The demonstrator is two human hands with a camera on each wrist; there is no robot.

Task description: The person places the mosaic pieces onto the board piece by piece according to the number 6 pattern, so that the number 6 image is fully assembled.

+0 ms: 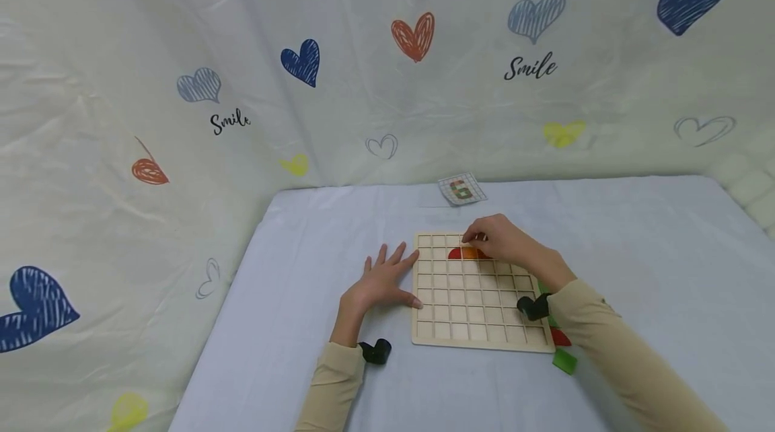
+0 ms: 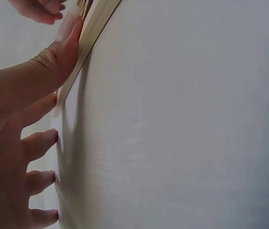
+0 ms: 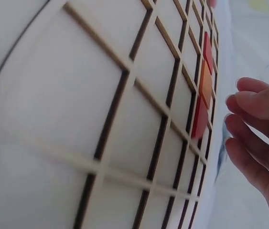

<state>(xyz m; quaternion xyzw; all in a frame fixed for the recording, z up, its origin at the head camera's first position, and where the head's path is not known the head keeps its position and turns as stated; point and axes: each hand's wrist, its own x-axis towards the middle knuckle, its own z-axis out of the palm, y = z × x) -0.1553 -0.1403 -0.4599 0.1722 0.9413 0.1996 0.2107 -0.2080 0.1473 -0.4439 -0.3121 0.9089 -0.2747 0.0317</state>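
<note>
A wooden grid board (image 1: 478, 346) lies flat on the table. In its upper rows sit a red piece (image 1: 455, 254), an orange square piece (image 1: 469, 254) and a second red piece (image 3: 200, 120), side by side in one row. My right hand (image 1: 499, 238) hovers over the top of the board, just above this row. Its fingers are loosely bent, thumb close to the index finger, and nothing shows between them in the right wrist view. With fingers spread, my left hand (image 1: 383, 285) lies at the board's left edge; the thumb (image 2: 69, 43) touches the rim.
A small card (image 1: 462, 189) with a coloured grid pattern lies behind the board. Along the board's right side, partly under the right forearm, are a red piece (image 1: 560, 337) and green pieces, one green piece (image 1: 565, 361) at the front corner. A heart-patterned curtain (image 1: 339, 116) hangs behind the table.
</note>
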